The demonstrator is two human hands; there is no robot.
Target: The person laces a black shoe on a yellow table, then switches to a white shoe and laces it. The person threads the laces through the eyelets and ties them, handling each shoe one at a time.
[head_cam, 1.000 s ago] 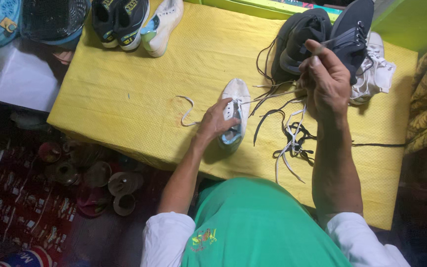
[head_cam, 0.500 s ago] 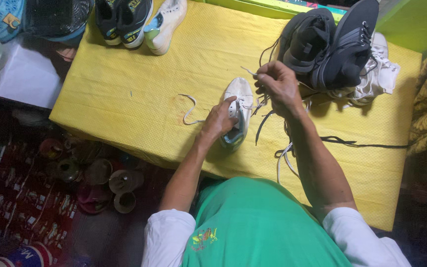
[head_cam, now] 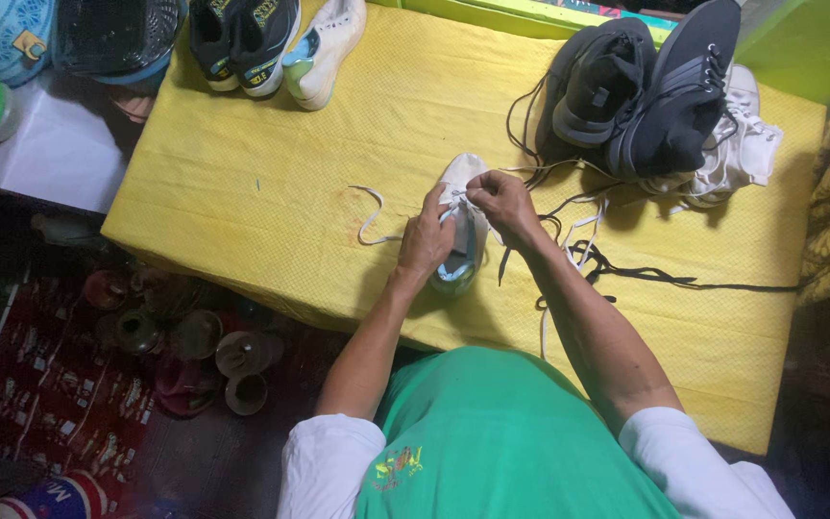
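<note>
A small white shoe (head_cam: pixel 462 179) with a light blue heel lies on the yellow cloth-covered table (head_cam: pixel 271 183). My left hand (head_cam: pixel 425 238) grips the shoe's side and holds it down. My right hand (head_cam: pixel 496 201) pinches a white lace at the shoe's top, just beside my left hand. A loose end of the white lace (head_cam: pixel 373 214) curls on the cloth to the left of the shoe.
Dark grey sneakers (head_cam: pixel 646 96) and a white shoe (head_cam: pixel 737 144) are piled at the back right, with loose black and white laces (head_cam: pixel 617 264) trailing forward. More shoes (head_cam: pixel 271 38) stand at the back left. Cups and small pots (head_cam: pixel 184 336) sit on the floor below the table.
My right hand came down from the dark sneakers at the back right to the white shoe and now pinches its lace. My left hand stayed on the shoe.
</note>
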